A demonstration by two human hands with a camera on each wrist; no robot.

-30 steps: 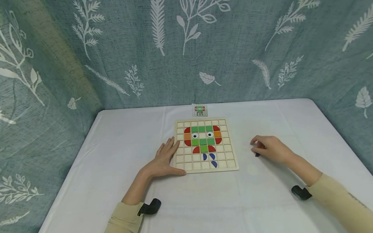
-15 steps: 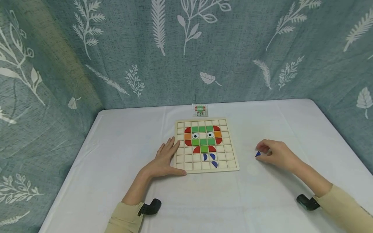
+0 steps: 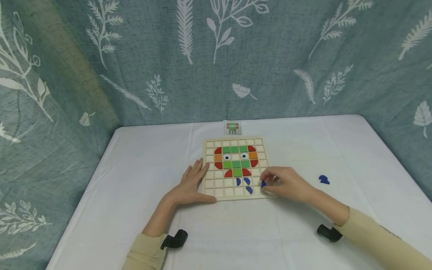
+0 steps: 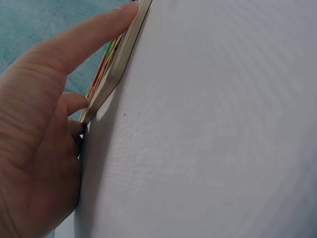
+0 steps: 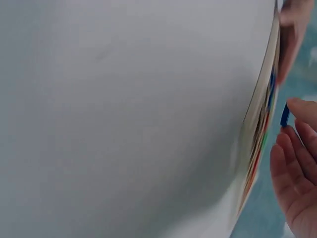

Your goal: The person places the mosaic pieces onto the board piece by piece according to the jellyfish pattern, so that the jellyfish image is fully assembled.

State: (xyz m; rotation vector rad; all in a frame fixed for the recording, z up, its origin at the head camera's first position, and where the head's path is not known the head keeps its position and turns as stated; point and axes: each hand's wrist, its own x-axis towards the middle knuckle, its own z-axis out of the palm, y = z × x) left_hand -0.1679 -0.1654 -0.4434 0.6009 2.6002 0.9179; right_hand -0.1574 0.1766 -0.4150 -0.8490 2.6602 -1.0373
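Note:
A square wooden grid board (image 3: 210, 183) lies mid-table, with red, orange, green and eye-printed tiles forming a face. Below the face sit three blue half-round pieces (image 3: 249, 190) in its cells. My left hand (image 3: 189, 189) rests at the board's left side, fingers spread along the edge and thumb at the front corner. Over the board's lower right part is my right hand (image 3: 287, 183), pinching another blue half-round piece (image 5: 285, 115) between thumb and fingertips. In the right wrist view that piece is held just off the board's face.
Two more blue half-round pieces (image 3: 324, 179) lie together on the white cloth, right of my right hand. A small picture card (image 3: 232, 127) with a similar face lies behind the board. A patterned green-blue curtain (image 3: 216, 75) hangs behind the table.
My right hand has moved left from the cloth to over the board, carrying the blue half-round piece. Two blue pieces it covered now show. The left hand has stayed put.

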